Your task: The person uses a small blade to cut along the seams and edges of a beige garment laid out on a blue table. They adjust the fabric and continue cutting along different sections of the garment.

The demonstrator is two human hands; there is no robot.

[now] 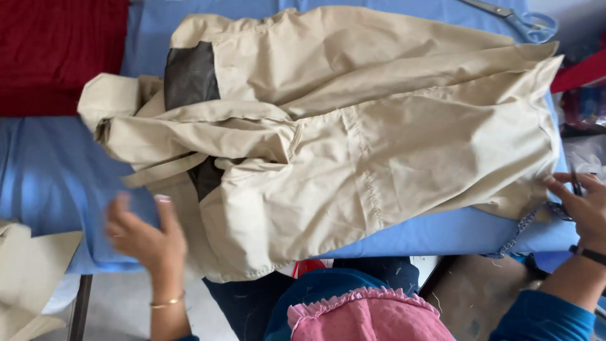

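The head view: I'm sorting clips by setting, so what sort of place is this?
Probably a tailoring or garment workshop. A beige garment lies spread on a blue-covered table, scissors rest at its far edge, and the right hand holds a small dark tool at the hem; the left hand hovers nearby.

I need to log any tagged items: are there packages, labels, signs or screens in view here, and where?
None in view. The beige garment on the blue table shows no label, and neither does the dark mesh lining. The scissors at the far edge carry no visible tag.
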